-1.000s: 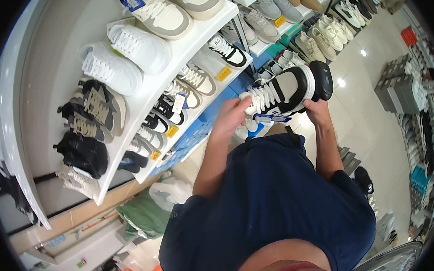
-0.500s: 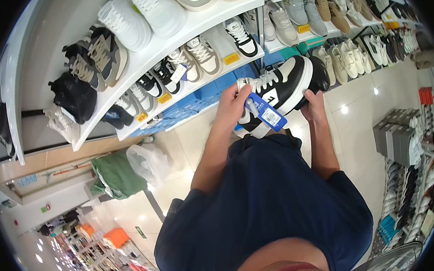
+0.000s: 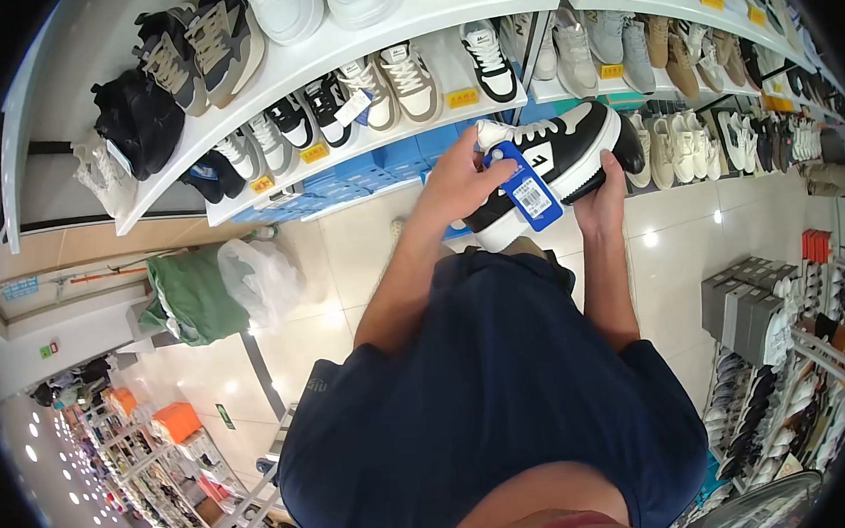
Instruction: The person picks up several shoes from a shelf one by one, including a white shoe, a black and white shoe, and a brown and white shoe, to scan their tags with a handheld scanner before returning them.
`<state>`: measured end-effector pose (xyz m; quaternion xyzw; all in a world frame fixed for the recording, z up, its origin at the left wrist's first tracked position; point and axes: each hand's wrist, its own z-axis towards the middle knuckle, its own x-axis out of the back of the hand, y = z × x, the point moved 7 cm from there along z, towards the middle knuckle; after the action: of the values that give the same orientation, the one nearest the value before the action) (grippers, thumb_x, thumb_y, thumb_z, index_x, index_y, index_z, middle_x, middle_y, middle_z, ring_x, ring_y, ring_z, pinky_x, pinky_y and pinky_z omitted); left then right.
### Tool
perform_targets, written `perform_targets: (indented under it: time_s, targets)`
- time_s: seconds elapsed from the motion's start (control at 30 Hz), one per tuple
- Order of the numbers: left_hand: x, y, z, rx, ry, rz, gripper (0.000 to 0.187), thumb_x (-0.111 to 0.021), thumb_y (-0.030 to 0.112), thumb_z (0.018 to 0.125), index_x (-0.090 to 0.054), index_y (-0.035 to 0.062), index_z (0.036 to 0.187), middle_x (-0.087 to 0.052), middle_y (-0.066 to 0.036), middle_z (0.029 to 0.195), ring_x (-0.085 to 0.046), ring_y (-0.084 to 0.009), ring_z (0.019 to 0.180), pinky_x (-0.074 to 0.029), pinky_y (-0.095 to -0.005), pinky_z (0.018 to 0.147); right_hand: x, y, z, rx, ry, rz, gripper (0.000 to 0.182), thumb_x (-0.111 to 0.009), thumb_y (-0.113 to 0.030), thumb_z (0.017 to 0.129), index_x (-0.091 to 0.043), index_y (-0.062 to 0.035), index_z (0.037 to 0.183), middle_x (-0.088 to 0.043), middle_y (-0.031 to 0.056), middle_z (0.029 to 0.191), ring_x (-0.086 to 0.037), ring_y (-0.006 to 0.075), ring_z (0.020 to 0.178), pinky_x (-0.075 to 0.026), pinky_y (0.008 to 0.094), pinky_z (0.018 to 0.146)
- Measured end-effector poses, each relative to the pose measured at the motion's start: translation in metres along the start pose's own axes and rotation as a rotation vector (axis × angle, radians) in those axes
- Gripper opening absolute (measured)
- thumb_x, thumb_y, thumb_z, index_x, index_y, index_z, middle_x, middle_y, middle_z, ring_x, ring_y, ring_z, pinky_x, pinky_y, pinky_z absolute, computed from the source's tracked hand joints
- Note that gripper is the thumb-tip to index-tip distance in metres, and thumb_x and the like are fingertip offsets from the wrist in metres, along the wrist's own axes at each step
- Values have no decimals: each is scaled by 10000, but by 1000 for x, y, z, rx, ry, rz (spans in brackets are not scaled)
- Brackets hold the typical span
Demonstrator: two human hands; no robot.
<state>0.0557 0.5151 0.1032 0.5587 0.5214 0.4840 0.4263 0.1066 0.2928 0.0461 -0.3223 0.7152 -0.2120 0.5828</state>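
A black-and-white sneaker [image 3: 565, 144] is held in front of my body between both hands, toe to the right. My left hand [image 3: 456, 180] is closed at the heel and collar end, with the thumb by the top of a blue price tag [image 3: 533, 197]. The tag hangs over the shoe's side and bears a white barcode label. My right hand [image 3: 600, 195] grips the sole near the toe, thumb up along the white edge. Behind the toe shows a rounded black part [image 3: 634, 145], perhaps a second shoe; most of it is hidden.
A curved white display shelf [image 3: 333, 61] with rows of sneakers and yellow price labels runs ahead. Blue shoeboxes [image 3: 364, 171] are stacked beneath. A green bag [image 3: 192, 293] and a clear plastic bag [image 3: 261, 279] are at left. Grey boxes [image 3: 745, 312] and shoe racks stand at right.
The sneaker has turned slightly, and its tag now faces me more squarely. My right thumb has moved up onto the sole's edge. The view has shifted a little.
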Motion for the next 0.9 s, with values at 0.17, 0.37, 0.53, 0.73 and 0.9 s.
perform_targets:
  time_s: [0.17, 0.37, 0.53, 0.73, 0.9]
  targets:
    - [3, -2, 11, -72, -20, -44, 492, -758, 245, 880, -564, -8, 1254, -695, -135, 1113, -674, -194, 1000, -533, -331, 862, -5, -3, -2, 38, 15, -8, 522, -532, -163, 988, -412, 2, 1468, -527, 142, 1441, -521, 281, 1323, -414, 435, 1125]
    - [11, 13, 13, -85, -1, 46, 441, -737, 214, 909, -574, -18, 1247, -689, -134, 1145, -653, -202, 1056, -511, -346, 936, 12, -9, 7, 165, 20, -141, 571, -587, -74, 947, -365, -41, 1473, -520, 98, 1331, -571, 261, 1149, -499, 428, 1027]
    - [7, 17, 17, -125, -74, 6, 433, -737, 213, 914, -575, -16, 1244, -691, -129, 1140, -648, -180, 1045, -514, -340, 924, 1, -17, 16, 139, -40, -70, 551, -614, -70, 926, -407, 3, 1431, -547, 138, 1351, -590, 281, 1177, -487, 444, 1055]
    - [6, 27, 20, -61, 5, 147, 513, -778, 242, 876, -575, -22, 1266, -696, -153, 1130, -657, -185, 1031, -518, -325, 897, -3, -26, 17, 155, -9, -130, 557, -651, -49, 905, -437, 20, 1414, -563, 151, 1344, -592, 281, 1205, -472, 428, 1073]
    - [-1, 8, 20, -222, 326, 549, 845, -869, 279, 774, -453, -27, 1442, -671, -209, 1179, -640, -215, 1101, -552, -325, 840, -25, -50, -12, 435, 91, -670, 793, -850, -10, 737, -439, 0, 1416, -569, 112, 1284, -579, 215, 1150, -481, 332, 991]
